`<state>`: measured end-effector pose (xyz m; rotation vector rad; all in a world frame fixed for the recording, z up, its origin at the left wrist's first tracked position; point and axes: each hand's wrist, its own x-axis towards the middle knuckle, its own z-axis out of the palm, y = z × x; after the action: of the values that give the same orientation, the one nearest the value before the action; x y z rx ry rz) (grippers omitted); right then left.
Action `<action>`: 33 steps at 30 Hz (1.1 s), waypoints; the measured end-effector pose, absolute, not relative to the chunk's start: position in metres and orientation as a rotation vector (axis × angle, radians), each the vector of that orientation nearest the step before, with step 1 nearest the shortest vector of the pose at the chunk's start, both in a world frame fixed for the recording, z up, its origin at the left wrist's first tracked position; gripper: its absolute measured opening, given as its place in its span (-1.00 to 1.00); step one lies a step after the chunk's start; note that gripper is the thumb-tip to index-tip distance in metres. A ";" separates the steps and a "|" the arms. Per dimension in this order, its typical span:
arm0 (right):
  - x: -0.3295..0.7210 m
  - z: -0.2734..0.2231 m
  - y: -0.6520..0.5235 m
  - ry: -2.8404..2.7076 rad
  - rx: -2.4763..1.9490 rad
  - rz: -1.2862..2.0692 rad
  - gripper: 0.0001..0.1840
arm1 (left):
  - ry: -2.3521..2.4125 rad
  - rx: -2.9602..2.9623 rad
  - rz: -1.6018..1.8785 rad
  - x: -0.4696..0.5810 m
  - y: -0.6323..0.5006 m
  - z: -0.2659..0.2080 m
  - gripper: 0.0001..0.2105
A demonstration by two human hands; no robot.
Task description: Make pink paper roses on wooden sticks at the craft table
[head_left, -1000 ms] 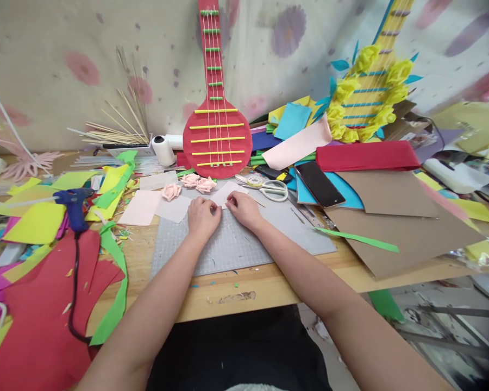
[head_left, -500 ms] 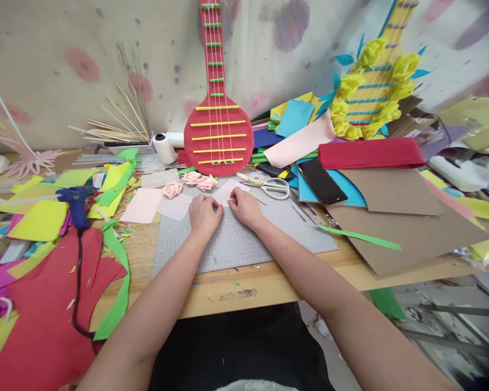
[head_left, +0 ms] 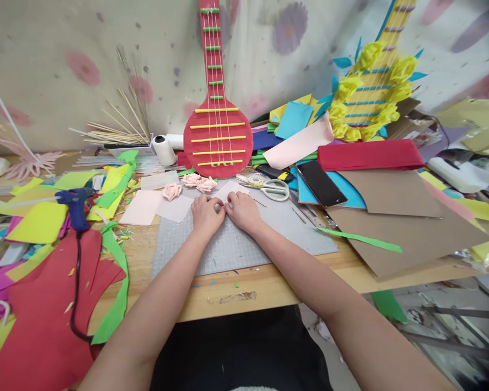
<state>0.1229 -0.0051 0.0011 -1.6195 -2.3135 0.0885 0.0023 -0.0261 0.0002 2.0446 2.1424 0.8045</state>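
My left hand (head_left: 207, 215) and my right hand (head_left: 243, 209) meet over the grey cutting mat (head_left: 212, 255), fingers curled inward and thumbs close together. Both pinch the near edge of a pale pink sheet of paper (head_left: 227, 189), which shows just beyond my fingertips; the rest is behind my hands. Left of my left hand a whitish square sheet (head_left: 175, 208) lies flat, overlapping a pale pink one (head_left: 142, 207). Several pink paper roses (head_left: 171, 191) sit behind it. White-handled scissors (head_left: 275, 189) rest behind my right hand.
A red paper lute (head_left: 218, 136) leans on the wall. At left are a blue glue gun (head_left: 76, 209), its cord, and red felt (head_left: 49, 293). On the right lie a phone (head_left: 321, 183), brown cardboard (head_left: 399, 239) and a folded red strip (head_left: 370, 155). A spool (head_left: 163, 150) stands behind.
My hands have drawn closer together, the right one shifting slightly left. Less of the pink sheet shows between them. The objects around have stayed put.
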 end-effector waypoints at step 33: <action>0.153 -0.002 0.000 -1.934 -1.280 0.660 -0.72 | 1.833 1.948 1.062 -0.006 -0.033 0.000 -0.49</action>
<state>0.1529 0.0003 -0.0025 -1.2803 -1.9345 0.6603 -0.0063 -0.0330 0.0003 1.9481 1.8325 1.0620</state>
